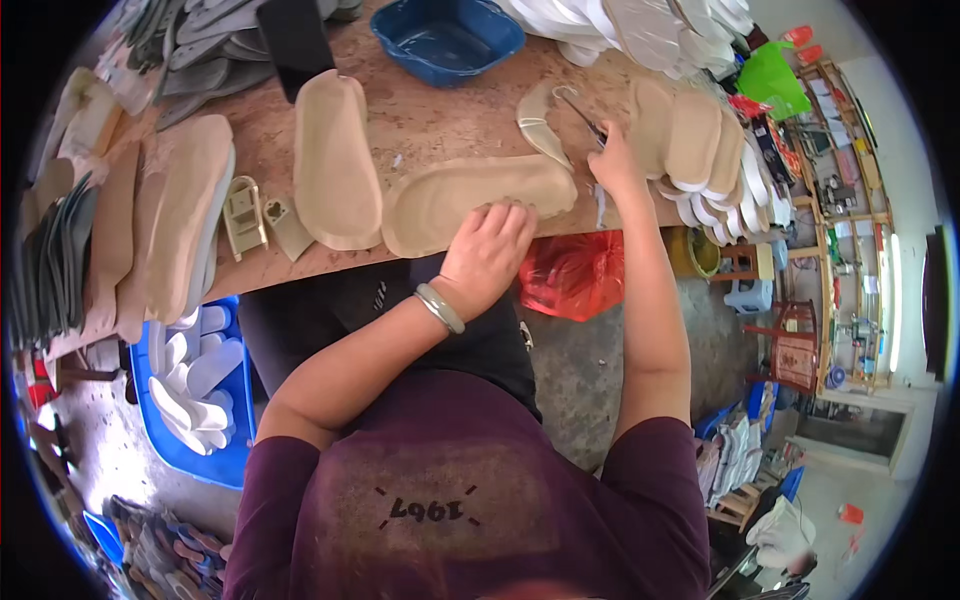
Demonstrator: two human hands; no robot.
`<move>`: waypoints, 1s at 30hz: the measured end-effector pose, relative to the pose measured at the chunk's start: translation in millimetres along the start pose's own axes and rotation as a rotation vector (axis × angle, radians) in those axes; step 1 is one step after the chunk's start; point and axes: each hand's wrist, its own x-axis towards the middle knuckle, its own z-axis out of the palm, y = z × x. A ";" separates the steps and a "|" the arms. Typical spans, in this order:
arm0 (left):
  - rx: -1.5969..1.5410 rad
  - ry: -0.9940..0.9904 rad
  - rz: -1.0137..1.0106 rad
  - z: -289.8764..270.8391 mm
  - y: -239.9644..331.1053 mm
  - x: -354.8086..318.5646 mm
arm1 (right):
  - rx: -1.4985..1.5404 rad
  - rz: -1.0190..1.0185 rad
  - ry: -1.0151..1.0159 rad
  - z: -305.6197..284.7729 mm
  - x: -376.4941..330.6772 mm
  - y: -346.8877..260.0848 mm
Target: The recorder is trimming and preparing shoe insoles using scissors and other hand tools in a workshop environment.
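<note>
left hand (487,250) presses flat on the tan insole (478,200) at the counter's (440,120) near edge. right hand (612,160) grips scissors (580,112), just right of the insole.

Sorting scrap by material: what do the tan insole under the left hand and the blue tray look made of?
Tan insole: likely fibreboard or pressed cardboard, matte with a rough grainy face. Blue tray: looks like moulded plastic, its smooth walls showing glossy highlights.

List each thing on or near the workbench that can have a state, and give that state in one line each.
left hand: pressing flat on the tan insole
tan insole: lying flat on the bench
right hand: gripping scissors
scissors: blades apart
blue basin: upright, seemingly empty
blue crate: holding white insoles
red bag: crumpled
</note>
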 end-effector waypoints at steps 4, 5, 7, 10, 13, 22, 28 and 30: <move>-0.164 0.062 0.006 -2.1 6.9 1.2 | -0.083 -0.174 0.060 -13.8 -28.7 -12.1; -0.241 0.097 0.050 -3.0 2.9 0.5 | 0.002 -0.326 0.192 -19.3 -42.8 -18.9; -0.264 0.107 0.115 -2.9 -5.2 -2.7 | 0.296 -0.037 -0.038 -30.6 -77.8 -50.5; -0.353 0.121 0.190 -7.1 -9.7 -6.7 | 0.328 -0.022 -0.263 -23.4 -111.9 -39.6; -0.399 0.156 0.281 -19.5 -12.5 -10.9 | 0.617 0.179 -0.410 -42.6 -142.8 -35.8; -0.445 0.313 0.370 -54.7 12.4 2.0 | 1.414 0.433 -0.049 -55.0 -198.9 -1.1; -0.501 0.235 0.269 -76.7 1.9 -19.3 | 1.218 0.301 0.653 -123.0 -130.9 64.5; -0.512 0.197 0.230 -78.1 -5.1 -35.0 | 1.178 0.323 0.829 -128.8 -93.8 86.3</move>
